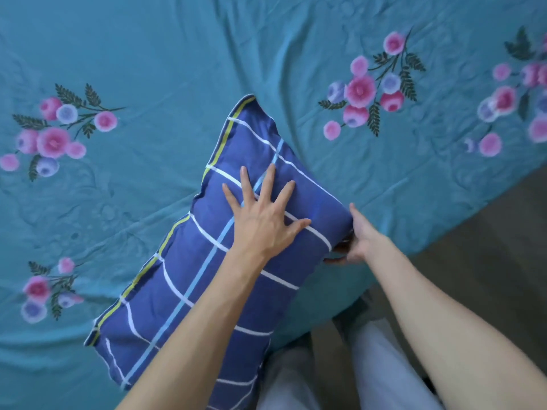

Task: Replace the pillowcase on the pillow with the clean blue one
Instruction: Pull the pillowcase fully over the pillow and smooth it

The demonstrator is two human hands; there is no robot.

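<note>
A pillow in a blue pillowcase [189,276] with white and light-blue check lines and a yellow-striped edge lies diagonally on the bed. My left hand [263,214] lies flat on its upper half, fingers spread and straight, pressing the fabric. My right hand [355,238] is at the pillow's right edge, with fingers curled under that side and gripping it; the fingertips are hidden beneath the pillow.
The bed is covered by a teal sheet [148,69] printed with pink and lilac flowers, wrinkled across the middle. Its edge runs diagonally at the lower right, beside a grey-brown floor [488,247]. My legs in pale trousers [370,368] stand against the bed.
</note>
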